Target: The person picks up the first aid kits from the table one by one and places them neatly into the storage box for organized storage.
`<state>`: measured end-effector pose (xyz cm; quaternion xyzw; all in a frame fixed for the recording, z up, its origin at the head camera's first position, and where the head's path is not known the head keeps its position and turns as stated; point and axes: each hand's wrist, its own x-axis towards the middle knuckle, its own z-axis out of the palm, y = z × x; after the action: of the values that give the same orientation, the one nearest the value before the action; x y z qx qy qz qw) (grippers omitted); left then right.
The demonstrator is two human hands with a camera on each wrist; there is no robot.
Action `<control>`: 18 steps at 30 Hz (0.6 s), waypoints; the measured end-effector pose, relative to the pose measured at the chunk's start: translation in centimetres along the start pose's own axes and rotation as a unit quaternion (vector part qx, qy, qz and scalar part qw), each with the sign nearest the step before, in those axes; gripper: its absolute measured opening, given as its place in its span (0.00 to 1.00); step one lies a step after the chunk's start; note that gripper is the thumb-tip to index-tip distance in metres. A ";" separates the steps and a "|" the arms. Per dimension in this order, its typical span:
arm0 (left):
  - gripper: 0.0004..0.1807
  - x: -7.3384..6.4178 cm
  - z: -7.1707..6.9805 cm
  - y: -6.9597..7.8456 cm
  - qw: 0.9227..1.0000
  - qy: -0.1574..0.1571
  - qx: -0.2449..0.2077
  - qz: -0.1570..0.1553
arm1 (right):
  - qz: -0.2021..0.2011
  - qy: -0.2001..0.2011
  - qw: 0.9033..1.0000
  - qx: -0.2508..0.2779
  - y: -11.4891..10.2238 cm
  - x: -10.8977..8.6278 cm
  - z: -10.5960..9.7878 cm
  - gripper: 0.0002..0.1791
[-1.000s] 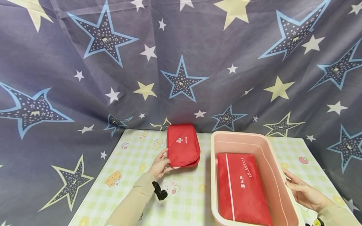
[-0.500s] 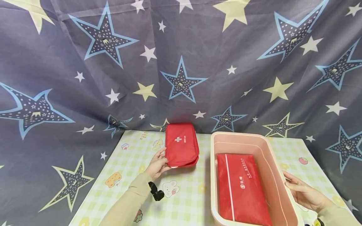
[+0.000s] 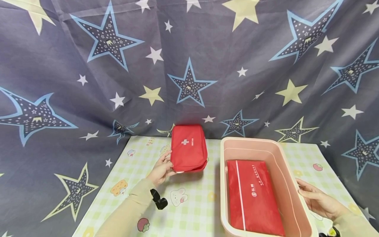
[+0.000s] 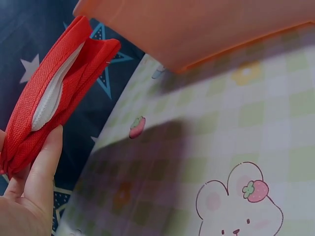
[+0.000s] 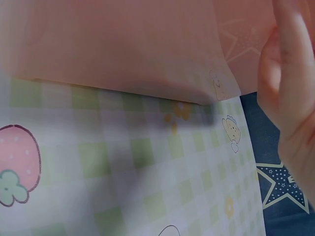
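Observation:
My left hand (image 3: 160, 171) grips the lower left edge of a red first aid pouch (image 3: 188, 148) with a white cross on its front. The left wrist view shows the pouch (image 4: 59, 86) side-on, with white material in its gap and a shadow on the table below it. To the right stands a pink plastic bin (image 3: 222, 184), and a flat red zip pouch (image 3: 254, 197) with white lettering lies on its floor. My right hand (image 3: 321, 200) has its fingers at the bin's right rim. In the right wrist view, that hand (image 5: 295, 73) is beside the bin's outer wall.
A green checked cloth (image 3: 118, 217) with cartoon prints covers the table. Behind and at both sides hangs a dark curtain (image 3: 207, 42) with stars. The bin's near end is cut off at the frame's bottom.
My left hand has raised the first aid pouch slightly and shifted it a little to the left. The right hand and the bin stay in place.

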<state>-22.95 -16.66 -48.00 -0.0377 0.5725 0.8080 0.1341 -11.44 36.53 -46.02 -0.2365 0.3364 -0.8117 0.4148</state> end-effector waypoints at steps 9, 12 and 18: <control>0.42 -0.9 0.8 1.3 1.000 -0.007 0.018 0.002 | 0.006 0.004 1.000 -0.001 -0.1 0.0 0.1 0.33; 0.42 -1.2 0.8 1.7 1.000 -0.013 0.014 0.003 | 0.009 0.007 1.000 -0.004 -0.1 0.0 0.1 0.33; 0.42 -1.7 1.1 2.6 1.000 -0.023 0.001 -0.003 | 0.012 0.008 1.000 -0.006 -0.2 0.0 0.2 0.33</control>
<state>-21.92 -16.70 -44.91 -0.0202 0.5701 0.8076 0.1495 -11.40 36.54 -45.74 -0.2288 0.3476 -0.8062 0.4205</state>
